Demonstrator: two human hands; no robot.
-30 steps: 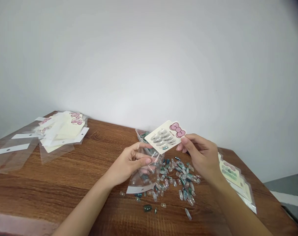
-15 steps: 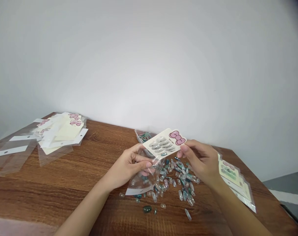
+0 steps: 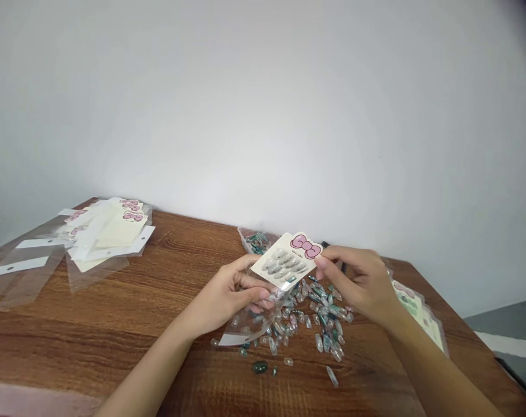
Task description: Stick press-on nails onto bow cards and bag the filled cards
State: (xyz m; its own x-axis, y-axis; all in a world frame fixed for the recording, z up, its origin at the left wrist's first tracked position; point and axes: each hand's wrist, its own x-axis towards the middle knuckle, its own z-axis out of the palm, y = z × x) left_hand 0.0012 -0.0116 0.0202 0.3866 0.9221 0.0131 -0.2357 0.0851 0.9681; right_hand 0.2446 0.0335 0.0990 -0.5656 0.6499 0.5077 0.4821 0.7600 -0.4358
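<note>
A cream card (image 3: 269, 264) with a pink bow and rows of grey press-on nails is tilted between my hands. My right hand (image 3: 360, 284) pinches its bow end between thumb and fingers. My left hand (image 3: 241, 292) is closed on a clear plastic bag (image 3: 249, 324) with a white header strip, at the card's lower end. Whether that end of the card is inside the bag I cannot tell. Loose press-on nails (image 3: 327, 318), clear, teal and pinkish, lie scattered on the table beneath and beside my hands.
Blank bow cards (image 3: 124, 229) and clear bags (image 3: 24, 284) are piled at the left. Bagged cards with green nails (image 3: 412, 301) lie at the right, partly behind my right forearm. A bag of nails (image 3: 256, 240) rests by the wall. The wooden table (image 3: 167, 255) meets the wall.
My right hand has shifted a little right, and the card has turned and moved slightly lower and left at its bow end. My left hand has barely moved.
</note>
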